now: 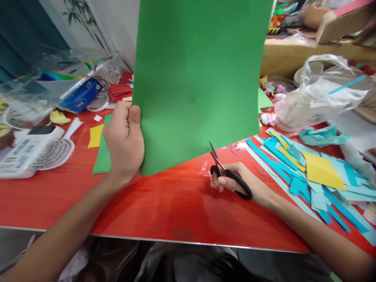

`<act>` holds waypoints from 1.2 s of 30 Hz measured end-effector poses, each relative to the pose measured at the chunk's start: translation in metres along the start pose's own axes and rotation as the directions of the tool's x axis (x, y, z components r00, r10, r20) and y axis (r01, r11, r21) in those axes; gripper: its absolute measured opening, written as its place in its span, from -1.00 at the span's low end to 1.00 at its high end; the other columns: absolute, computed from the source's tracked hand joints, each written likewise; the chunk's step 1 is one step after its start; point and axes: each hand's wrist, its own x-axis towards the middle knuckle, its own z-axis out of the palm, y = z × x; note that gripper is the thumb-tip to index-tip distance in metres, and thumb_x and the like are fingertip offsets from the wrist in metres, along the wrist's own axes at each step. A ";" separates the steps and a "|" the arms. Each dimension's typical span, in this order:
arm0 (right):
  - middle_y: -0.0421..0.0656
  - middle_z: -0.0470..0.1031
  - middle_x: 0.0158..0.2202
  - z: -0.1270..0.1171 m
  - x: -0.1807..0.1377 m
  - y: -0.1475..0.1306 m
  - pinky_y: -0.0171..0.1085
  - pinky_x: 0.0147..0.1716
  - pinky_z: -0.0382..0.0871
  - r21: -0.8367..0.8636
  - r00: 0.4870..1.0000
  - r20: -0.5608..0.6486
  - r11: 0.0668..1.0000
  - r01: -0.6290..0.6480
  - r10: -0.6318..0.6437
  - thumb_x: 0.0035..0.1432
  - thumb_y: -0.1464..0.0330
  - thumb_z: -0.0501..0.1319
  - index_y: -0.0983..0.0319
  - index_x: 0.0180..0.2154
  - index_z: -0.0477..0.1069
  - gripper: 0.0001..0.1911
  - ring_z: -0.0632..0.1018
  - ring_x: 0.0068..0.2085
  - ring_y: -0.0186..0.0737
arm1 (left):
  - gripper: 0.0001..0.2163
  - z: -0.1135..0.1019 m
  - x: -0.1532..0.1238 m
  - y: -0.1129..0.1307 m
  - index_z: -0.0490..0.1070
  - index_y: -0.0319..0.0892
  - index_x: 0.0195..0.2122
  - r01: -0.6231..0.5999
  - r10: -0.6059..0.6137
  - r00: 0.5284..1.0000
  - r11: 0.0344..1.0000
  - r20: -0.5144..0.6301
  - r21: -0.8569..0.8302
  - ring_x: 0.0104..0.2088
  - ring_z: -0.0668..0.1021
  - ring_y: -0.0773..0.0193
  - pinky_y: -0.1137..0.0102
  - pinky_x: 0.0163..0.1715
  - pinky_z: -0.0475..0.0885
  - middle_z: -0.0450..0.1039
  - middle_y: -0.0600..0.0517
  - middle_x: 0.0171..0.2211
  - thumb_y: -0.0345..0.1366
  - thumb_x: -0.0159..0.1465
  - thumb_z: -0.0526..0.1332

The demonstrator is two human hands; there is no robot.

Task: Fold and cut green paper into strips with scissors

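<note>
A large sheet of green paper [196,78] stands raised and tilted above the red table. My left hand [125,141] grips its lower left edge, with the thumb pressed on the near face. In my right hand [232,178] is a pair of black-handled scissors [216,156], my fingers in the loops. The blades point up at the sheet's bottom edge and their tips overlap it in view. Whether paper lies between the blades I cannot tell. More green paper [102,156] and a small yellow piece [95,136] lie just left of my left hand.
Blue, pale and yellow paper strips [317,176] are heaped on the red table [164,211] at right. Behind them sits a clear plastic bag [311,94]. A hairbrush [57,152], a white box [29,152] and a blue packet [80,96] are at left. The table's front edge runs below my hands.
</note>
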 end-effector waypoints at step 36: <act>-0.18 0.36 -0.61 0.009 0.000 -0.002 -0.33 -0.52 0.15 0.043 0.987 -0.150 0.998 -0.052 0.058 -0.01 0.05 0.26 0.25 -0.65 0.30 -0.56 0.41 -0.47 -0.28 | -0.72 0.001 -0.006 0.008 0.17 -0.18 -0.48 0.061 -0.059 0.997 0.997 0.042 -0.043 -0.59 0.11 0.46 0.46 -0.57 -0.02 0.00 0.17 -0.61 -0.19 0.36 -0.05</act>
